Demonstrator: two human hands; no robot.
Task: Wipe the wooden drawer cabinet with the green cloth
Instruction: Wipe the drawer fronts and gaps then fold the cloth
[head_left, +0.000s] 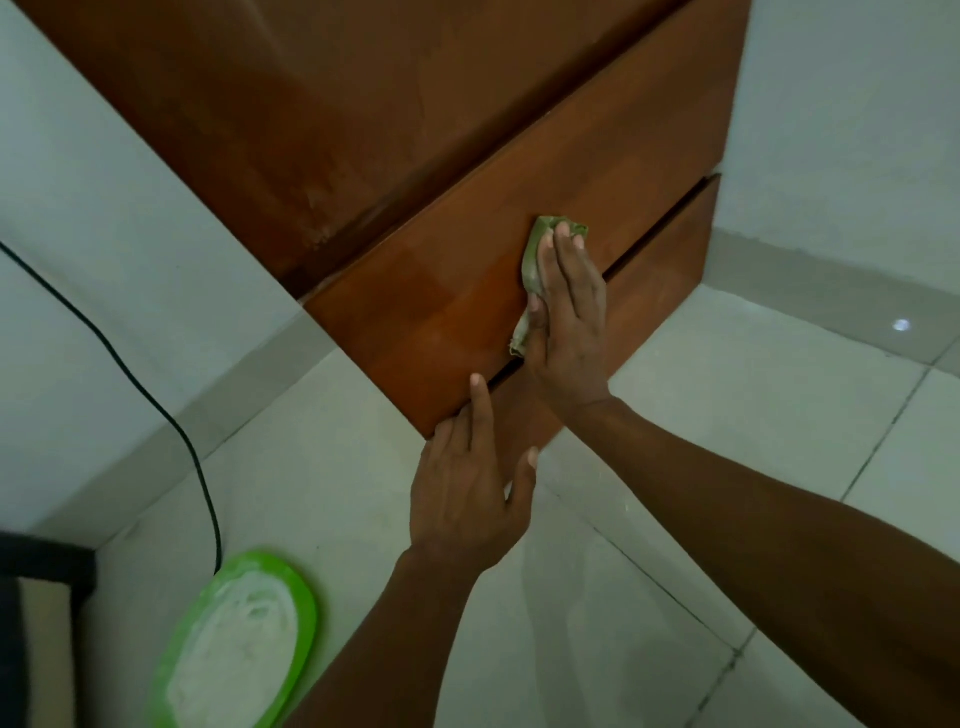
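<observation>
The wooden drawer cabinet (441, 156) fills the upper middle of the head view, seen from above with two drawer fronts facing me. My right hand (569, 322) lies flat on the upper drawer front and presses the crumpled green cloth (532, 254) against the wood. The cloth shows past my fingertips and along my thumb side. My left hand (467, 493) rests at the lower left corner of the upper drawer front, index finger stretched along its bottom edge and thumb out to the right. It holds nothing.
A green oval basin (234, 644) with white foam stands on the tiled floor at lower left. A black cable (156, 405) runs down the white wall toward it. A dark object (36, 623) sits at the left edge. Pale tile (753, 415) lies right of the cabinet.
</observation>
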